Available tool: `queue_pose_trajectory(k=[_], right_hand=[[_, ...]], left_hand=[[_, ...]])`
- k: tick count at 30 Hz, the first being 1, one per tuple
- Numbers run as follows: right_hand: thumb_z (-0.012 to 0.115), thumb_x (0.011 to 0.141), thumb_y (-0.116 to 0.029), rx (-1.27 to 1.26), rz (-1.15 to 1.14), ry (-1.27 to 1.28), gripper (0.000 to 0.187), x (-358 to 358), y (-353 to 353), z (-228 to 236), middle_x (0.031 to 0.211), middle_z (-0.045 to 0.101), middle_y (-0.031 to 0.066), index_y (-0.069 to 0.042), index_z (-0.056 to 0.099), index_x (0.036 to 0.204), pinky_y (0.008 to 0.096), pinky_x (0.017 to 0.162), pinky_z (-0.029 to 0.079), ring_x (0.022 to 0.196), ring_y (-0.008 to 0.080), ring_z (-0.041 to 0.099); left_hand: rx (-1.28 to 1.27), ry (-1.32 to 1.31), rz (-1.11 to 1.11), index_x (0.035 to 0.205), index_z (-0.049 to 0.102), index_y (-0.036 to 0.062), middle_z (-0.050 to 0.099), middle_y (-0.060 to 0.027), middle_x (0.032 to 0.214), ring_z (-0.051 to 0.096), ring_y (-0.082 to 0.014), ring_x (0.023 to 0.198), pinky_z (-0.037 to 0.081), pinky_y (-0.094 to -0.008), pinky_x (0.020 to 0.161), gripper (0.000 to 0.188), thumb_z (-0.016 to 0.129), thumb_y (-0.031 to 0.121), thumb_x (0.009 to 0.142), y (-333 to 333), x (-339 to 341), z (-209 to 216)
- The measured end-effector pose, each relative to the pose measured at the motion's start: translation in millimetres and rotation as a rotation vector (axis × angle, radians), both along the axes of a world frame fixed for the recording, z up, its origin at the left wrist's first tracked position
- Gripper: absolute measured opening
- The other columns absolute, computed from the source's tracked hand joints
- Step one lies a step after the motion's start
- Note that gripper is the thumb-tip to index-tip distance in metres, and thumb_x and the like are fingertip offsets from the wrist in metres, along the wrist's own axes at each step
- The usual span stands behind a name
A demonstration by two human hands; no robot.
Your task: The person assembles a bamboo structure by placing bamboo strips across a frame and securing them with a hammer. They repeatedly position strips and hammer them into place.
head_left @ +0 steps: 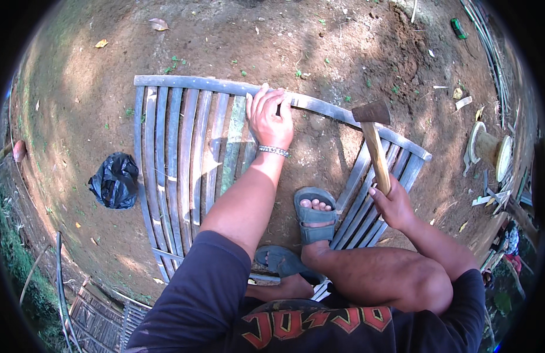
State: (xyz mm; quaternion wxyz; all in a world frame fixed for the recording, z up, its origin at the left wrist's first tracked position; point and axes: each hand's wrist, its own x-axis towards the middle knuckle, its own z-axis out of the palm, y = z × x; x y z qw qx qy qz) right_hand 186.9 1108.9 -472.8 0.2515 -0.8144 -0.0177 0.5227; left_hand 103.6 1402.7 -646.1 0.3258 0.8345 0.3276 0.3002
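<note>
A slatted panel of weathered wood or bamboo point(177, 126) lies on the ground, its slats joined to a long curved rail point(325, 108) along the far side. My left hand point(271, 120) is bent over that rail near its middle, fingers closed around its far edge; whether a small item is also pinched there is hidden. In my right hand point(394, 203) is a hatchet point(375, 147), gripped low on its pale wooden handle. Its dark, rusty head is up, seen over the rail's right part. Between the two groups of slats is a wide gap with bare soil showing.
My sandalled foot point(315, 215) rests beside the right slats. A black plastic bag point(114, 180) lies left of the panel. To the right are a wooden spool point(489, 152), bamboo scraps and long poles point(491, 53). A woven bamboo piece point(96, 320) is at lower left.
</note>
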Motion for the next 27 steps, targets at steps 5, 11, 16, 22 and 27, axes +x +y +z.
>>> queue_pose_trajectory(k=[5, 11, 16, 22, 27], right_hand=[[0.069, 0.099, -0.024, 0.072, 0.124, -0.09, 0.035, 7, 3, -5, 0.086, 0.064, 0.0123, 0.0, 0.055, 0.121, 0.0379, 0.072, 0.052, 0.077, 0.0213, 0.063], [0.068, 0.099, -0.024, 0.091, 0.273, -0.092, 0.038, 14, 17, -11, 0.091, 0.065, 0.0168, 0.001, 0.055, 0.125, 0.0405, 0.078, 0.051, 0.085, 0.0262, 0.065], [0.061, 0.103, -0.024, 0.16, 0.332, -0.064, 0.037, 22, 59, -10, 0.09, 0.064, 0.0211, -0.002, 0.05, 0.131, 0.046, 0.079, 0.051, 0.085, 0.0358, 0.067], [0.054, 0.106, -0.029, 0.274, 0.487, -0.282, 0.048, 29, 85, -47, 0.106, 0.068, 0.0301, -0.006, 0.041, 0.146, 0.0545, 0.088, 0.05, 0.103, 0.0505, 0.066], [0.055, 0.105, -0.028, 0.298, 0.523, -0.323, 0.049, 26, 94, -61, 0.107, 0.068, 0.0303, -0.007, 0.04, 0.146, 0.0552, 0.088, 0.05, 0.104, 0.0505, 0.065]], left_hand=[[0.001, -0.012, 0.019, 0.093, 0.073, 0.0114, 0.076, -0.0024, 0.109, 0.063, -0.0288, 0.126, 0.032, -0.0531, 0.119, 0.008, 0.077, 0.012, 0.086, 1, 0, 0], [0.032, -0.007, 0.047, 0.089, 0.072, 0.0111, 0.076, -0.0021, 0.106, 0.064, -0.0284, 0.123, 0.035, -0.0509, 0.116, 0.012, 0.08, 0.01, 0.081, 1, 4, 0], [0.054, 0.023, 0.079, 0.086, 0.072, 0.0109, 0.075, -0.0022, 0.104, 0.065, -0.028, 0.119, 0.039, -0.0493, 0.111, 0.012, 0.081, 0.009, 0.078, 2, 5, 1], [0.017, 0.009, 0.11, 0.087, 0.074, 0.0107, 0.074, -0.0028, 0.101, 0.066, -0.0267, 0.117, 0.041, -0.0492, 0.11, 0.01, 0.08, 0.01, 0.078, -1, 11, 5], [0.003, 0.007, 0.125, 0.087, 0.075, 0.0105, 0.074, -0.0031, 0.099, 0.066, -0.0268, 0.117, 0.041, -0.0497, 0.11, 0.011, 0.08, 0.01, 0.077, -1, 8, 6]])
